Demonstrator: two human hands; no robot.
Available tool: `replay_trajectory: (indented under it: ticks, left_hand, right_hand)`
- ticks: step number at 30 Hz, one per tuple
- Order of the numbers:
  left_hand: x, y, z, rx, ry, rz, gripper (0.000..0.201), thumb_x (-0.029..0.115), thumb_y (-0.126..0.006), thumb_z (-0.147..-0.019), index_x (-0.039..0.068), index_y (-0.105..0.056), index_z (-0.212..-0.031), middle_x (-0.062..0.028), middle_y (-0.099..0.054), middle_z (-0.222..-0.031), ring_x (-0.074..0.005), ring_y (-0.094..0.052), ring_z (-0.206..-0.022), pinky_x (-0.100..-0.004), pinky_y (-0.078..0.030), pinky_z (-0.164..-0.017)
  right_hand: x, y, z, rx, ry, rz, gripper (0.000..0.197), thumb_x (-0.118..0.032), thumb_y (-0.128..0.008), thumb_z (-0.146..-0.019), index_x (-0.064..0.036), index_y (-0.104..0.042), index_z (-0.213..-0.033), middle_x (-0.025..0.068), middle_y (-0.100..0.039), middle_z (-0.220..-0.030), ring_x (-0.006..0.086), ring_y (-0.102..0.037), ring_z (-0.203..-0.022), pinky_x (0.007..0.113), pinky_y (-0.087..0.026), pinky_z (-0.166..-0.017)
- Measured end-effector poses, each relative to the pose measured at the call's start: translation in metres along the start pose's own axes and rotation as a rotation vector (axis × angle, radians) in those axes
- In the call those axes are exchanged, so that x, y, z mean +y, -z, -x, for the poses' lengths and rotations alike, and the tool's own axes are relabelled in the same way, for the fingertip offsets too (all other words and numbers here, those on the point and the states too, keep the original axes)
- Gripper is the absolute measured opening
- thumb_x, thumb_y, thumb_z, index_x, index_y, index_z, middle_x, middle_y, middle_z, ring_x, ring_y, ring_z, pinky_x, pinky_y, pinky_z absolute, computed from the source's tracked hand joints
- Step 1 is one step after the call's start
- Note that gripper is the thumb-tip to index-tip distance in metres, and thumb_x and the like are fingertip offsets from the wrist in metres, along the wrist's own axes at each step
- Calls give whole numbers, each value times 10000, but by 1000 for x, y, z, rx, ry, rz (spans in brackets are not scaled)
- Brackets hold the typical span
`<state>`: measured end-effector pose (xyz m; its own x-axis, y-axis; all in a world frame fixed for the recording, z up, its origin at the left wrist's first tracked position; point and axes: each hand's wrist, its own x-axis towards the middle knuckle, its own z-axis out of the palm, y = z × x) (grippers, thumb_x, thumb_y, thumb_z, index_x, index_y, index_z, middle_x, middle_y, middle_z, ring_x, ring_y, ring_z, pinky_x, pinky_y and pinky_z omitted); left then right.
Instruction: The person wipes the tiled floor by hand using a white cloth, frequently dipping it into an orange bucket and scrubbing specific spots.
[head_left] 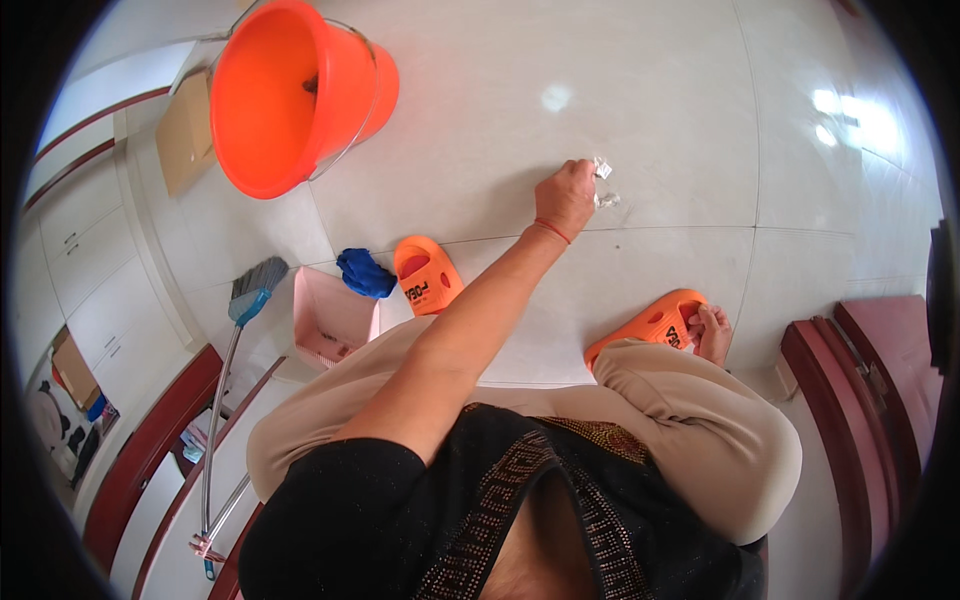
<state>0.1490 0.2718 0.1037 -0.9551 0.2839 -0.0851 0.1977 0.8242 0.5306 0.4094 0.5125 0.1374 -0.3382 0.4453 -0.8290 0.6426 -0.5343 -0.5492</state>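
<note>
Head view | left fingers (585,178) pinched on white scrap (602,169) | right fingers (713,322) bent beside orange slipper (646,323), grip unclear

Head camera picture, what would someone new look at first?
Probably the big, bright orange bucket at the upper left. Next might come the two orange slippers near the middle, one on the left and one on the right. Then perhaps the left hand, stretched out above the middle, right beside some crumpled white scraps.
</note>
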Motion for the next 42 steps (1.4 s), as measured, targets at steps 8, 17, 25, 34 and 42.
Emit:
replay_trajectory:
  ticks: [8,17,25,34,42]
  left_hand:
    - [-88,89,54,71,354,-310,131,122,-517,-816,77,-554,-933,-141,-628,-837,-332,-602,-777,-431,-477,-674]
    - [-38,38,119,-277,485,-310,165,157,-482,-831,80,-499,-976,-143,-629,-817,-347,-613,-740,-471,-482,-622]
    - [28,25,-42,109,174,-56,153,172,-521,-822,127,-493,-965,-127,-620,-782,-362,-595,-693,-478,-453,-589]
    - [-80,72,-147,136,377,-340,151,150,-503,-821,76,-542,-947,-142,-636,-845,-334,-618,-805,-456,-479,-654]
    - [10,-4,-104,-20,-340,-101,123,134,-486,-829,129,-540,-940,-110,-599,-828,-320,-605,-717,-442,-499,-601]
  right_hand:
    - [-2,18,1,-126,-98,-82,98,-166,-572,-863,-108,-523,-801,31,-623,-676,50,-490,-460,171,-320,-383]
    - [-8,8,2,-91,-60,-53,136,-187,-583,-846,-107,-519,-756,15,-602,-624,43,-455,-425,173,-300,-364]
    - [-2,6,2,-44,-54,-123,140,-179,-585,-852,-107,-513,-755,38,-608,-612,54,-457,-398,184,-314,-348]
    - [-3,1,-1,-65,-22,-79,154,-179,-557,-857,-107,-493,-738,36,-594,-589,64,-442,-371,181,-306,-332]
    - [-3,-2,2,-4,-13,-96,156,-148,-558,-853,-83,-505,-722,51,-601,-580,66,-425,-354,197,-284,-331]
